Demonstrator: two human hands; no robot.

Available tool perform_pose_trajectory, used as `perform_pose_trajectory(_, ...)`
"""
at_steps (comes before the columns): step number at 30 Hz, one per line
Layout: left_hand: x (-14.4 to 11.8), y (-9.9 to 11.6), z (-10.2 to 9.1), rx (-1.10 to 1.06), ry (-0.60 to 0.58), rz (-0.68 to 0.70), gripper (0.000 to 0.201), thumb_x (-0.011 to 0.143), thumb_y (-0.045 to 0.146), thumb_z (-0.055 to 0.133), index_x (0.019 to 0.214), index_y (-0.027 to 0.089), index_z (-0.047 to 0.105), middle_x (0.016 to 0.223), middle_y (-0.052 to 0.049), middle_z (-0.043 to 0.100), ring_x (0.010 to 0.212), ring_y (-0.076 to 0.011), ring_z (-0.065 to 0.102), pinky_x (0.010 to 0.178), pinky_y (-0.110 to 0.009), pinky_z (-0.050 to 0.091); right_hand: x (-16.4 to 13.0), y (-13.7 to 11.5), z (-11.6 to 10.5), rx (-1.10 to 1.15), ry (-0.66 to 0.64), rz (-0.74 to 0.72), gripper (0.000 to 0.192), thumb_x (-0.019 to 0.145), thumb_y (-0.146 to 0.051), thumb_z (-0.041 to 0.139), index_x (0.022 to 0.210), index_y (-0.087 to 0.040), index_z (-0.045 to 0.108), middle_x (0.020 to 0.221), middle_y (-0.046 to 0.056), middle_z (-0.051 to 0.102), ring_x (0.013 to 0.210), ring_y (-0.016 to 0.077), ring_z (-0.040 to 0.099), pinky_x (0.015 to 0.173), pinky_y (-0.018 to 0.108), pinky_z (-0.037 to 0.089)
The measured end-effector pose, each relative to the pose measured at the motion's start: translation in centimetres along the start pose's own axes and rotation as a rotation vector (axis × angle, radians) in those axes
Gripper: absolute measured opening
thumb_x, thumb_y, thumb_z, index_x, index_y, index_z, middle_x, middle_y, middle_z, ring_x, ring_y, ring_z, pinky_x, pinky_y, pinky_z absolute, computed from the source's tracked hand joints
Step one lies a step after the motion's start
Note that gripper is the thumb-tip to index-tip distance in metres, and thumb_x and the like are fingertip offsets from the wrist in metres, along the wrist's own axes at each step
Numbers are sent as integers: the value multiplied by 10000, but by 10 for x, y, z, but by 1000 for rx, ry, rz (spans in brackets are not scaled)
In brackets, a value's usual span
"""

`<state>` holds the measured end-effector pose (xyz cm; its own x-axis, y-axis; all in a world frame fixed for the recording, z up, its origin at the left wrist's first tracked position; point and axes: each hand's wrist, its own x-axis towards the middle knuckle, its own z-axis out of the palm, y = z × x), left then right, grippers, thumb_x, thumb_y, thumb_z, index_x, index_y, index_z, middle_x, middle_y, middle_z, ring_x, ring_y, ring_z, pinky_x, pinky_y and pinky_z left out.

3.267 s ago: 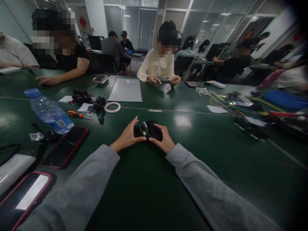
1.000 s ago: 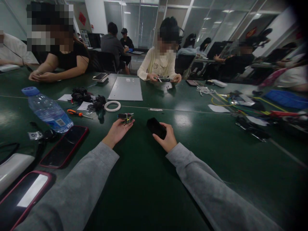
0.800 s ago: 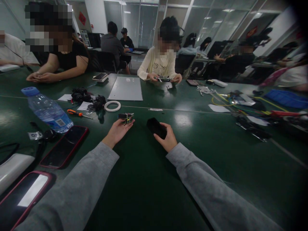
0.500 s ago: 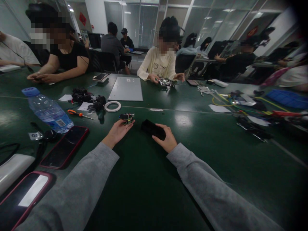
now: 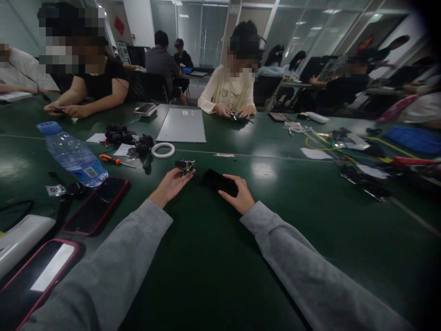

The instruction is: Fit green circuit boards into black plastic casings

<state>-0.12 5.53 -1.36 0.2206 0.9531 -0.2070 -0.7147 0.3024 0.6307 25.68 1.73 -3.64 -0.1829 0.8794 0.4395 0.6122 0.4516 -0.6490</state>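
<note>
1. The right hand [image 5: 237, 195] is lying on the green table [image 5: 213, 257], and its fingers are closing over the near end of a black casing [image 5: 219, 181], holding it against the surface.
2. The black casing is lying flat in the middle of the table. Its long axis is running from the right hand away to the left and a little up in the picture, so its free end is pointing toward the left hand.
3. The left hand [image 5: 171, 184] is resting palm up, with the fingers loosely open. Its fingertips are touching a small circuit board [image 5: 184, 165]; whether they are gripping it or only supporting it, I cannot tell.
4. The circuit board is sitting just left of the casing's far end, near it but apart, with its long side lying across the picture.
5. Between the two grey sleeves and toward the person, the table is staying bare and dark, giving open room.
6. To the left, a white tape ring [image 5: 163, 150], an orange screwdriver [image 5: 115, 160], a water bottle [image 5: 74, 156] lying on its side and a red-edged phone [image 5: 97, 204] are crowding that side.
7. Beyond, a grey laptop [image 5: 181, 125] is lying closed, and a person across the table is working with both hands.
8. To the right, coloured cables [image 5: 347, 149] are spreading near the far edge.
</note>
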Motion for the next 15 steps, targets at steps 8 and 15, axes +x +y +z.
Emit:
perform_pose_trajectory(8, 4, -5, -7, 80, -44, 51, 216, 777, 110, 573, 988, 102, 619, 1087, -127, 661, 1104, -233, 610, 1023, -339, 441, 2, 18, 5, -72, 71, -27, 503, 790, -367, 641, 1255, -231, 504, 1178, 88, 554, 1080, 273, 491, 946, 483, 417)
perform_pose_trajectory(15, -20, -11, -4, 179, -54, 140, 255, 709, 109, 637, 962, 139, 635, 987, -66, 684, 1015, -179, 634, 1013, -322, 412, -10, 87, -71, -302, 212, 232, 485, 786, -333, 672, 1238, -194, 564, 1186, 178, 533, 1130, 353, 462, 930, 580, 315)
